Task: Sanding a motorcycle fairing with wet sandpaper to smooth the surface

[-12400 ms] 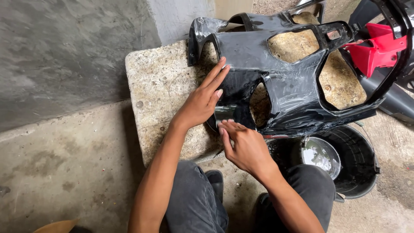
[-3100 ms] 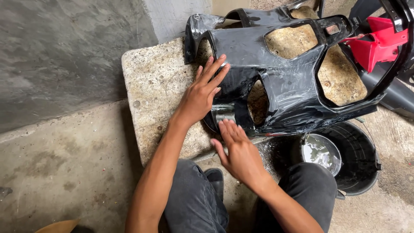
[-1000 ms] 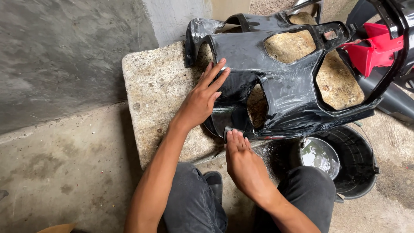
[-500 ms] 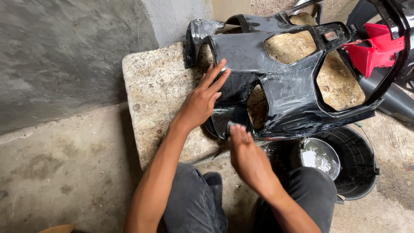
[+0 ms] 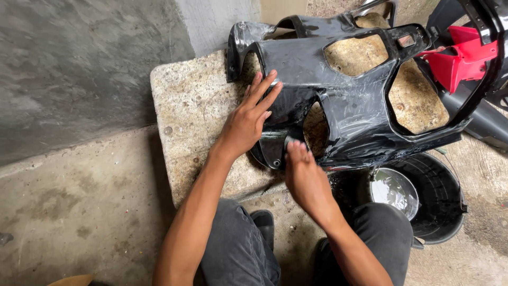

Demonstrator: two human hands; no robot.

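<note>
**Right hand creeping up the wet black panel**

Sliding a little higher than half a second ago, the right hand is now pressing its fingertips against the lower lip of the black plastic panel, while the left hand is staying spread in the same spot as before. The panel is lying across a rough, pitted stone slab, its glossy surface streaked with water and pierced by several large, irregular openings through which the speckled tan stone is showing. Its edges are curving and moulded, with a hooked corner rising at the upper left.

The left hand is lying flat and open, fingers fanned over the panel's near edge, gripping nothing. The right hand is curling slightly over the rim; whether anything is tucked under its fingers is impossible to tell, since the palm is facing away from the camera.

A black bucket is sitting just below the panel's right end, with a shiny metal bowl resting inside it. A red plastic part is lying at the upper right, partly cut off by the frame edge and crossed by another dark piece. Grey trousers are filling the bottom of the view, and the concrete floor is looking stained and damp.
</note>
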